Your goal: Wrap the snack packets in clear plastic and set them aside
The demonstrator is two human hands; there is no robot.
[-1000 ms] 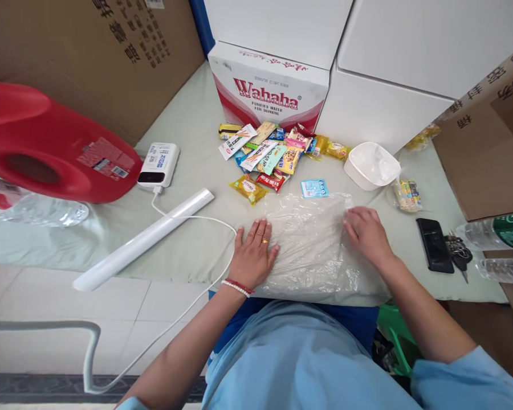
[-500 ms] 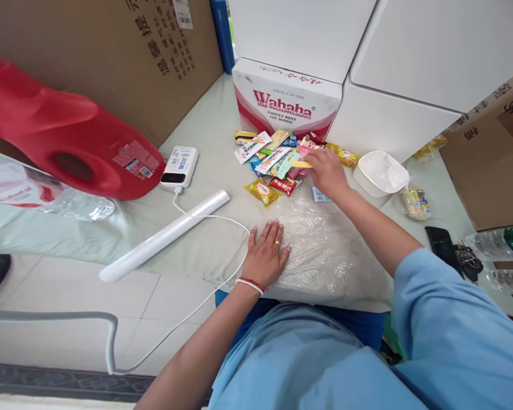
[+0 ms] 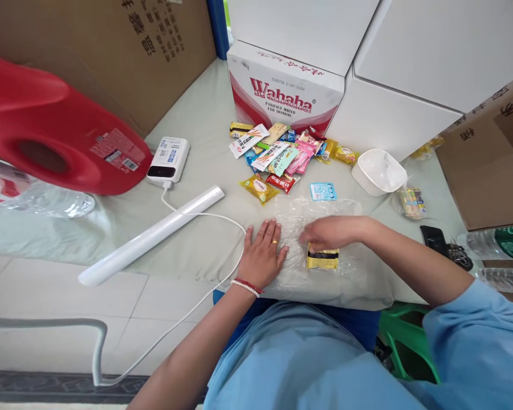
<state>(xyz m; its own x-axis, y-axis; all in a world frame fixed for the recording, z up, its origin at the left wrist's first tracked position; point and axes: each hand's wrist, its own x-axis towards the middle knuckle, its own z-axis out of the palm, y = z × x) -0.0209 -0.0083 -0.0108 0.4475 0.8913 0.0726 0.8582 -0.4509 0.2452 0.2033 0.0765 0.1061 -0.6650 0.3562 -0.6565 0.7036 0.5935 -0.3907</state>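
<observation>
Head view, only view. Left hand (image 3: 263,256) is lying flat, palm down, fingers spread, at lower centre of frame, pressing on the left edge of the crinkled clear plastic sheet (image 3: 346,273); it is gripping nothing, and is likely pinning the film so it is not sliding on the cloth. Right hand (image 3: 331,232) is reaching across from the right, just right of the left hand, fingers curled down over the small yellow snack packet with a black band (image 3: 322,260). The packet is lying on the plastic sheet, centre of frame, right under the fingertips; cannot tell whether the fingers are pinching it or only touching its top edge.

The pale green cloth-covered table (image 3: 205,131) is carrying everything. Above the sheet, upper centre, a loose heap of colourful snack packets (image 3: 282,156) is sitting in front of the red-and-white Wahaha cardboard box (image 3: 284,94), within arm's reach. A small light-blue sachet (image 3: 323,191) is lying apart, between heap and sheet. Right of the heap is a white plastic bowl (image 3: 378,171). Left of centre a long white roll (image 3: 151,236) is lying diagonally, near the white power bank (image 3: 169,159) with its white cable (image 3: 205,216) looping past the left wrist. The big red plastic jug (image 3: 55,134) is lying on its side at upper left. A black phone (image 3: 436,240) is at the right edge.
</observation>
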